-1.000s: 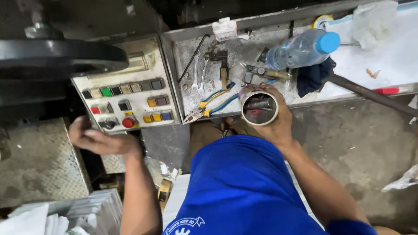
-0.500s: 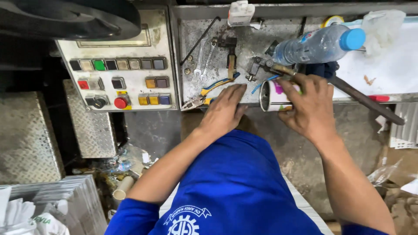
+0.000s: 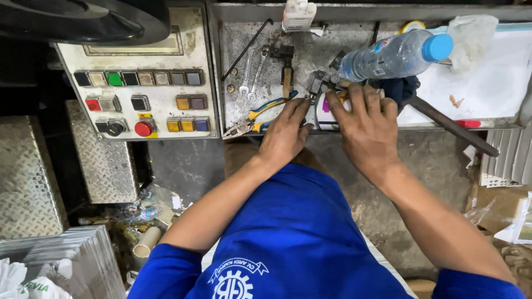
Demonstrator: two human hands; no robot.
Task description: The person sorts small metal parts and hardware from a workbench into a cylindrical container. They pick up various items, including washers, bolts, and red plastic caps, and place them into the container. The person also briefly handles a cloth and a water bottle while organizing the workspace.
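the right hand (image 3: 363, 130) is wrapped over a small white tin (image 3: 327, 113) at the front edge of the metal tray (image 3: 310, 50); the left hand (image 3: 285, 135) rests beside it, whether gripping i cannot tell. best to brace the tin firmly, clear of the pliers (image 3: 260, 116).

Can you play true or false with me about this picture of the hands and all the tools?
1. The right hand lies on a small can. True.
2. The water bottle has a red cap. False: the cap is blue.
3. The left hand is pressing the red round button. False: it rests by the can, next to the pliers.
4. Two wrenches lie on the metal tray. True.
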